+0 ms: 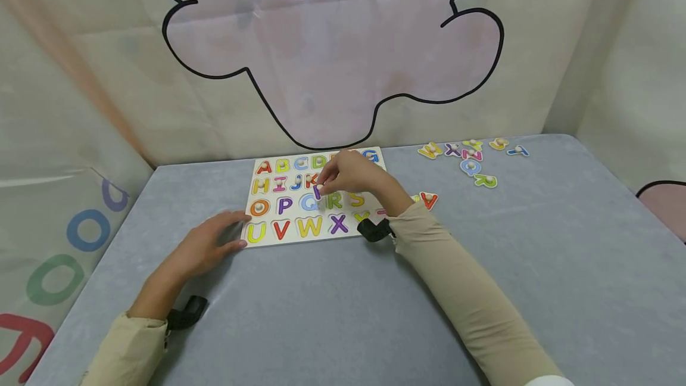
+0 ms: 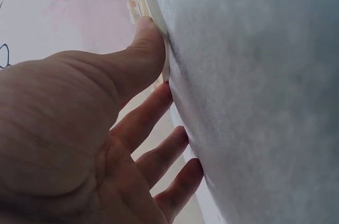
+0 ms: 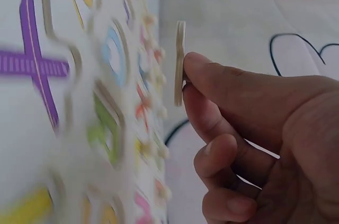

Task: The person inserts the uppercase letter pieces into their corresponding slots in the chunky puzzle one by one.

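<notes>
Right hand (image 1: 351,173) has a small purple piece (image 1: 317,192) pinched between thumb and fingertip, with the other fingers curled in. In the head view it's around the middle of the frame, over the board (image 1: 293,237) near the Q. Its long axis runs close to upright there, top leaning a touch left. The right wrist view shows it edge-on, a thin strip standing tall in the upper middle, so its face is turned away. Could be an L or an I, but honestly the fingers cover too much to say.

Left hand (image 1: 206,246) has its fingers spread and fairly straight, thumb and index touching the board's left edge.

The right hand blocks part of the board's upper rows, and the wrist and sleeve (image 1: 455,279) cover some of the right side. A red letter (image 1: 429,199) pokes out past the forearm, right of centre, with a yellowish one mostly hidden beside it. More loose letters (image 1: 470,167) sit upper right, a few overlapping.
</notes>
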